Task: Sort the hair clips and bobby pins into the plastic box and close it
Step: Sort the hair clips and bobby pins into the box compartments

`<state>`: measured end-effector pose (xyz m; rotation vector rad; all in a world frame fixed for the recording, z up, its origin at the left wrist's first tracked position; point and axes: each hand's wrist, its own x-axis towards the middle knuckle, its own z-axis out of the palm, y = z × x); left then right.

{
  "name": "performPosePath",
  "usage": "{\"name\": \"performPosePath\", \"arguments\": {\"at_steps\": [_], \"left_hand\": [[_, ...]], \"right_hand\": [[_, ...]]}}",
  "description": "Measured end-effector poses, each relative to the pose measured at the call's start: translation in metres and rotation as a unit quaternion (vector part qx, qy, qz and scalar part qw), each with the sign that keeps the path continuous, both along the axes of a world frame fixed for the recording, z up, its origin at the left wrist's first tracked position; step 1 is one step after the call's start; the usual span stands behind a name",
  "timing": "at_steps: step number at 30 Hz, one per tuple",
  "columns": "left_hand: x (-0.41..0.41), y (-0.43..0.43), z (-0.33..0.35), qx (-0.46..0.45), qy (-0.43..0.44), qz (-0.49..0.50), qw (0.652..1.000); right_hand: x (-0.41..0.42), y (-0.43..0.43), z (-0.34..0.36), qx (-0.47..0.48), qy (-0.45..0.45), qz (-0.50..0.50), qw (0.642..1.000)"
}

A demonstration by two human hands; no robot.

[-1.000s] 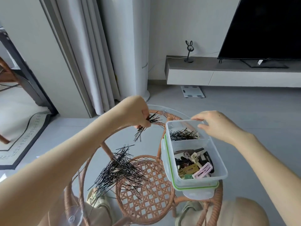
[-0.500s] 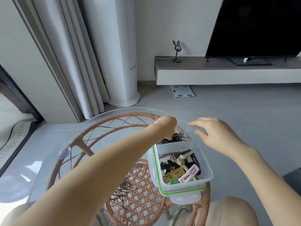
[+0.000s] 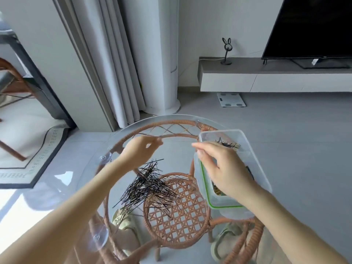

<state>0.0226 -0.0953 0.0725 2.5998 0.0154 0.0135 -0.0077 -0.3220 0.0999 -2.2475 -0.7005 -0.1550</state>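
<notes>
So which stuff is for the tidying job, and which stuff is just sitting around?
For the job:
- plastic box
- pile of bobby pins on the glass table
- bobby pins already in the box
- left hand and right hand

Just sitting around:
- TV
- bunny ornament
- bathroom scale
- curtain
- rug

Both hands (left (image 3: 140, 152), right (image 3: 223, 168)) loosely curled.

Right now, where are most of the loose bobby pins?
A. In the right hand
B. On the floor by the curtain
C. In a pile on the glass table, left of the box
C: the bobby pins lie heaped on the glass table, left of the box.
</notes>
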Motion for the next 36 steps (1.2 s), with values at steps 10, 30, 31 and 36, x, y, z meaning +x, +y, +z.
{"name": "performPosePath", "arguments": {"at_steps": [10,30,31,36], "left_hand": [[-0.121,0.031,-0.1,0.029,-0.007,0.175,0.984],[-0.085,-0.001,-0.085,-0.109,-0.029,0.088,0.99],[-0.088,-0.002,-0.083,-0.13,-0.019,0.078,0.988],[-0.098,0.011,-0.069,-0.225,0.039,0.033,0.973]], "right_hand": [[0.031,0.108,-0.111,-0.16,0.125,-0.067,0.977],[-0.06,0.085,-0.129,-0.099,0.122,-0.089,0.984],[-0.063,0.091,-0.127,-0.074,0.129,-0.082,0.985],[-0.07,0.094,-0.113,0.006,0.164,-0.041,0.986]]}}
